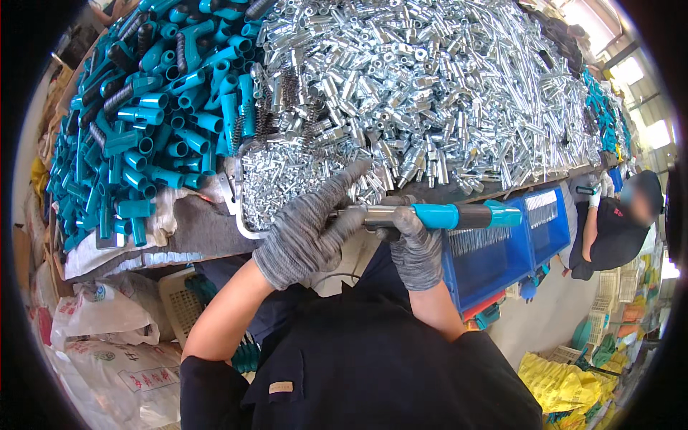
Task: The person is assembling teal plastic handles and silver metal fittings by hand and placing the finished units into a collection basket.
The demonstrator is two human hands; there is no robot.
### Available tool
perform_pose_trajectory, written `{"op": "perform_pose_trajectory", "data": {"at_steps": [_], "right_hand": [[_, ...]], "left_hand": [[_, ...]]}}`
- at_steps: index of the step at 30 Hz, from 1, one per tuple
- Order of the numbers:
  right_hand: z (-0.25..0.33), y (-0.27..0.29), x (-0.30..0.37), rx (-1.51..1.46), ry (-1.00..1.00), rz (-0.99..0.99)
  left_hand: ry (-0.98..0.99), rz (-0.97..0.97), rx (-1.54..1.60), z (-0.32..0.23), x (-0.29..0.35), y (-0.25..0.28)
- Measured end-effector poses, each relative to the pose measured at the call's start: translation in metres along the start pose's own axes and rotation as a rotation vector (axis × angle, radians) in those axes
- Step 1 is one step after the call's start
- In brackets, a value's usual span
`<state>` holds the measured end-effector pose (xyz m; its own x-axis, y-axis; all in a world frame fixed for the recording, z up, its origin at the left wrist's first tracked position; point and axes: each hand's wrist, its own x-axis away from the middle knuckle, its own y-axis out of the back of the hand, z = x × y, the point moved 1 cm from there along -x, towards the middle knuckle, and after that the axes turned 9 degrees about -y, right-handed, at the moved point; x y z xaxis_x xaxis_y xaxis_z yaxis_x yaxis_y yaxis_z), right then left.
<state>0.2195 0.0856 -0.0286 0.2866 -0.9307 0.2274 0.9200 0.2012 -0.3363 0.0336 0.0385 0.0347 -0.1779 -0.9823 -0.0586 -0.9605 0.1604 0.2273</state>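
"What is being held?"
"A teal-and-black-handled tool (438, 216). The left hand (308, 231) wraps its metal end, index finger extended; the right hand (417, 251) grips where metal meets teal."
"Where is it?"
"Before the torso (387, 351), near a tray (251, 233)."

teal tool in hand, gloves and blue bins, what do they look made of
Teal tool: glossy plastic or painted metal, I can't tell which; its silvery part shines like bare or plated metal. Gloves: likely knitted fabric, ribbed and mottled grey. Blue bins: probably moulded plastic, smooth and evenly coloured.
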Motion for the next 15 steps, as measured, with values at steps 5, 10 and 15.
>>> {"op": "perform_pose_trajectory", "data": {"at_steps": [5, 10, 15], "right_hand": [[0.007, 0.008, 0.009, 0.058, -0.122, 0.02], [0.018, -0.006, 0.006, 0.48, 0.465, 0.394], [0.0, -0.01, 0.02, 0.387, 0.175, -0.185]], "left_hand": [[-0.16, 0.1, -0.354, -0.009, -0.003, -0.009], [0.376, 0.68, 0.269, 0.015, 0.0, -0.024], [0.069, -0.066, -0.739, 0.039, 0.007, -0.07]]}}
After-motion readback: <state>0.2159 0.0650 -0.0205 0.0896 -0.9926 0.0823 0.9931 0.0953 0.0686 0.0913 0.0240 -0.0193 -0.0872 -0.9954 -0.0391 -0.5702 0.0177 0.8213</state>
